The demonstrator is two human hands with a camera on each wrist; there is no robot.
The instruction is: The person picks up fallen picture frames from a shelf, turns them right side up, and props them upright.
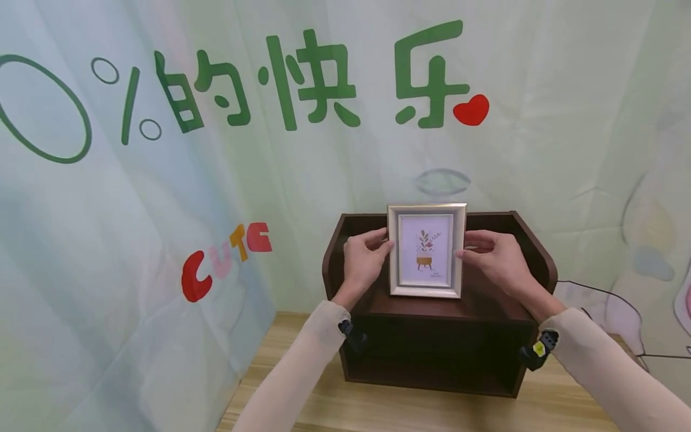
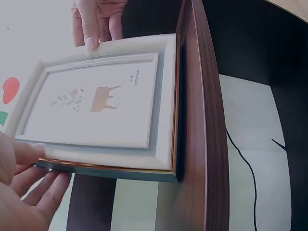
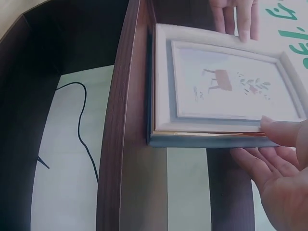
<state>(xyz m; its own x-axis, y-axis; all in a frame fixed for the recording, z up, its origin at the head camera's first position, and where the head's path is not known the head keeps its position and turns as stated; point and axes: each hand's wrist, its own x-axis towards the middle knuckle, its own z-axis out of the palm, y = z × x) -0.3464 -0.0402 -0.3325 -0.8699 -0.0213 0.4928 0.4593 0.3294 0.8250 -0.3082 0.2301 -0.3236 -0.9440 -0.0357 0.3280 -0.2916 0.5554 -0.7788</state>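
Note:
A picture frame (image 1: pixel 426 292) with a pale border and a plant print stands upright over the top shelf of a dark brown wooden shelf unit (image 1: pixel 367 307). My left hand (image 1: pixel 363 259) holds its left edge, thumb on the front and fingers behind. On the opposite edge my right hand (image 1: pixel 498 259) grips it the same way. Both wrist views show the picture frame (image 2: pixel 166 106) with its lower edge at the shelf board (image 3: pixel 132 159); whether it bears fully on the board I cannot tell. The frame's back is hidden.
The unit stands on a light wood-grain table (image 1: pixel 281 360). Below its top board is an open lower compartment (image 1: pixel 432 354). A printed curtain (image 1: pixel 324 168) with green characters hangs close behind and along the left. Raised side panels (image 1: pixel 534 252) flank the top shelf.

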